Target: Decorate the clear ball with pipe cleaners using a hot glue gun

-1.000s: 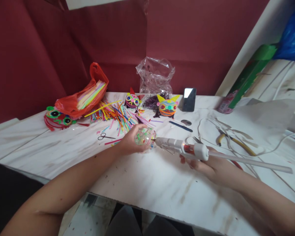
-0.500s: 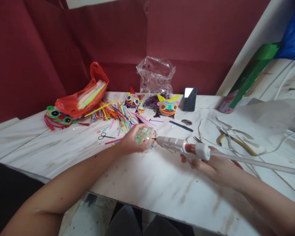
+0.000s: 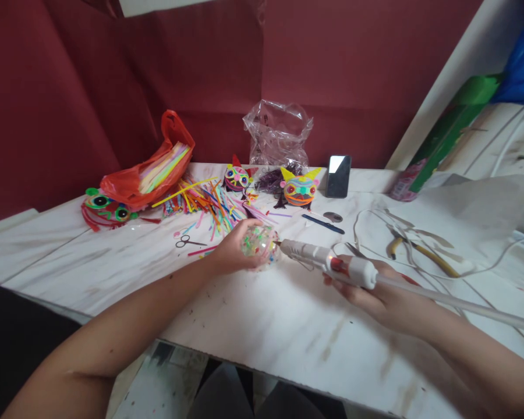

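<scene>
My left hand (image 3: 236, 249) is closed around a clear round ball (image 3: 258, 243) speckled with green, red and yellow bits, held just over the table. In my right hand (image 3: 371, 294) is a white hot glue gun (image 3: 327, 259), with a long glue stick (image 3: 458, 304) jutting from its back. The nozzle points left and reaches the ball's right side; whether it touches, I cannot tell. Beyond the ball stand two small decorated animal heads, one with yellow horns (image 3: 300, 189) and one with red horns (image 3: 238, 177).
A red plastic bag (image 3: 131, 183) holds pipe cleaners, with more pipe cleaners (image 3: 209, 201) heaped beside it. A green-eyed animal head (image 3: 102, 208) lies at left. Small scissors (image 3: 190, 241), a phone (image 3: 338, 176), a clear bag (image 3: 279, 137), pliers (image 3: 434, 259) and white cables (image 3: 356, 218) surround the work.
The glue gun has shifted slightly right and down, its tip still near the ball's right side. The ball and my left hand stay nearly in place.
</scene>
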`<state>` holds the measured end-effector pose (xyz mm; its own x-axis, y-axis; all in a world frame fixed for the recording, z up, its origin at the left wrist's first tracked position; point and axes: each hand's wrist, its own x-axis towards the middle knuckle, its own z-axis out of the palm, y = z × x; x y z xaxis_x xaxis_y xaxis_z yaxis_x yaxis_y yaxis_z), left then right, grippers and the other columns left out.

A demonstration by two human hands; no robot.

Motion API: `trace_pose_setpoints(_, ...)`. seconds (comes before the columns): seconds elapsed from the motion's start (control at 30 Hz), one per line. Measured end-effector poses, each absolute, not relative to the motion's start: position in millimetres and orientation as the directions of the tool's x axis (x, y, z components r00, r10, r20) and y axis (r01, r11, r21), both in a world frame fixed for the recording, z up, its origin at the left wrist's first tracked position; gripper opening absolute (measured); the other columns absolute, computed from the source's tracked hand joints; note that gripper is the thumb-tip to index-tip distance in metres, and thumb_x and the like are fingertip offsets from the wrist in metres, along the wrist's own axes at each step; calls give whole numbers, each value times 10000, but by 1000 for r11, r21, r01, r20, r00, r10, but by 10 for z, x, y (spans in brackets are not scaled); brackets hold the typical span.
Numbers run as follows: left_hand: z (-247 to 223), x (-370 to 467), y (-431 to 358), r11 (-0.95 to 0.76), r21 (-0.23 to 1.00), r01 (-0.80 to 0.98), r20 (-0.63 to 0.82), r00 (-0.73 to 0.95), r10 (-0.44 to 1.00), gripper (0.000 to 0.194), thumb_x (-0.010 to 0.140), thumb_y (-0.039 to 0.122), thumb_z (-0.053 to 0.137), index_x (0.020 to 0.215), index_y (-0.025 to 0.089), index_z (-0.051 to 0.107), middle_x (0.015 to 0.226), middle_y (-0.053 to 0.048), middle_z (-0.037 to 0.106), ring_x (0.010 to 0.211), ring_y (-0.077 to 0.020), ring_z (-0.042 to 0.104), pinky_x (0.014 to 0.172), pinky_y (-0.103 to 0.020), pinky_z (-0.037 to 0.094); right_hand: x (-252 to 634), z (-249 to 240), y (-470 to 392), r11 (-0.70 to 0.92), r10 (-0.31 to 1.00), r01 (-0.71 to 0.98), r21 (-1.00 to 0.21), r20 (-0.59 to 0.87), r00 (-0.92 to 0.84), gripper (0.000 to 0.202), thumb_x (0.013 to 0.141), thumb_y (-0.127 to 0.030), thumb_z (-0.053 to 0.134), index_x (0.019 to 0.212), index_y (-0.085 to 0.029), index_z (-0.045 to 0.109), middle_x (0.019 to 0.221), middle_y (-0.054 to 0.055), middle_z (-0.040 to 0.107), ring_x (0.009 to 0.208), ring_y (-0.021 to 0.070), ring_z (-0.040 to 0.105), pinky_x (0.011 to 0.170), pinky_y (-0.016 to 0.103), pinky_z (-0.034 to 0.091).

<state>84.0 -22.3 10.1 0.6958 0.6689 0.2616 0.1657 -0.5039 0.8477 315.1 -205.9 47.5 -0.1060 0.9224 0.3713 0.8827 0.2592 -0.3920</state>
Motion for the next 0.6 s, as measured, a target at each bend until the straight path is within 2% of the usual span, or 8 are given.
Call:
trace_pose_setpoints(0.07,112,847,-242,-515,840,171,269,693,669,711,598,327,779,1237,232,481,1212,-91,572,1067,-277,592,749,-320,540,3213,469,-2033,227,924,897,-379,374,-77,196,834,-339,461,747,-241,606,718,42,697,615,204,658,541,287,498)
trace_pose_setpoints(0.13,133,849,-256,-512,838,187,258,692,675,712,601,324,765,1243,229,472,1219,-90,565,1085,-283,581,760,-325,538,3306,491,-1991,95,935,939,-332,354,31,200,852,-347,448,787,-232,598,726,46,691,624,213,655,550,292,473)
trace_pose_setpoints(0.2,163,844,-259,-507,838,203,236,702,672,729,595,331,762,1251,221,463,1200,-87,572,1082,-287,581,780,-333,535,3410,530,-1933,-106,946,971,-215,279,165,199,870,-353,445,813,-221,582,717,51,680,634,226,654,550,292,438)
trace_pose_setpoints(0.3,210,827,-250,-496,843,211,215,712,668,753,575,330,772,1249,214,459,1166,-75,583,1039,-279,599,786,-330,532,3553,557,-1835,-353,929,935,40,131,346,183,882,-325,455,867,-188,576,797,104,693,719,265,675,560,300,396)
trace_pose_setpoints(0.37,227,815,-237,-456,862,222,171,720,673,766,581,324,771,1264,216,444,1100,-60,606,961,-263,625,745,-322,536,3634,522,-1778,-403,914,904,145,106,391,198,887,-311,463,917,-160,586,894,147,697,806,285,685,592,309,398)
trace_pose_setpoints(0.43,229,804,-216,-437,868,234,143,726,673,772,591,323,774,1280,218,439,1042,-48,622,924,-258,635,736,-325,536,3701,456,-1737,-405,914,894,188,97,394,232,891,-319,470,963,-136,594,971,170,689,885,300,681,633,322,414)
trace_pose_setpoints(0.6,199,788,-159,-525,830,188,250,716,652,746,567,354,809,1242,227,516,1098,-55,619,1106,-306,581,881,-369,510,3825,327,-1716,-401,913,890,217,8,409,290,881,-313,484,1028,-100,613,1061,198,681,980,334,667,710,362,447)
